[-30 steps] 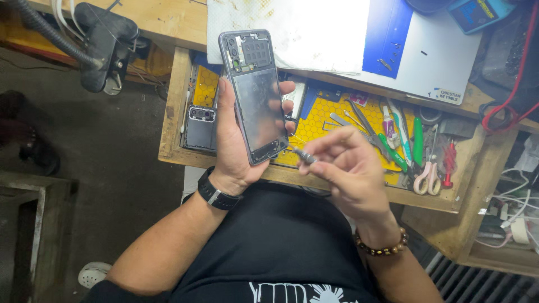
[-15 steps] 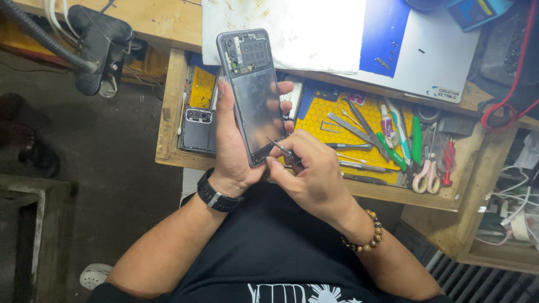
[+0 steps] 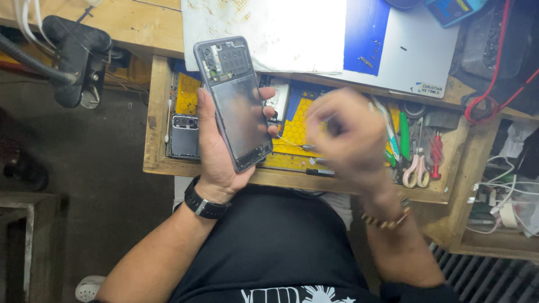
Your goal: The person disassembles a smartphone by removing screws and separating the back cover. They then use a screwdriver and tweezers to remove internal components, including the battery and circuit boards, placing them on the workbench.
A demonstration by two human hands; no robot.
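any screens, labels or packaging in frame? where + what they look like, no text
Opened phone: upright in the left hand, dark rectangular body, grey frame, no lit screen.
Second phone body: flat at the drawer's left end, dark grey, camera strip on top.
Small printed label: corner of the white and blue mat on the bench.
Teal box: top edge, partly cropped.
Right hand: blurred.

I see one screen-like thing: the opened phone (image 3: 234, 104), a tall dark rectangle with a grey frame and exposed camera end at the top, over the drawer's left part. A small white label (image 3: 429, 89) sits at the white mat's lower right edge. Top right, a teal device with a yellow label (image 3: 456, 8) lies partly cut off.
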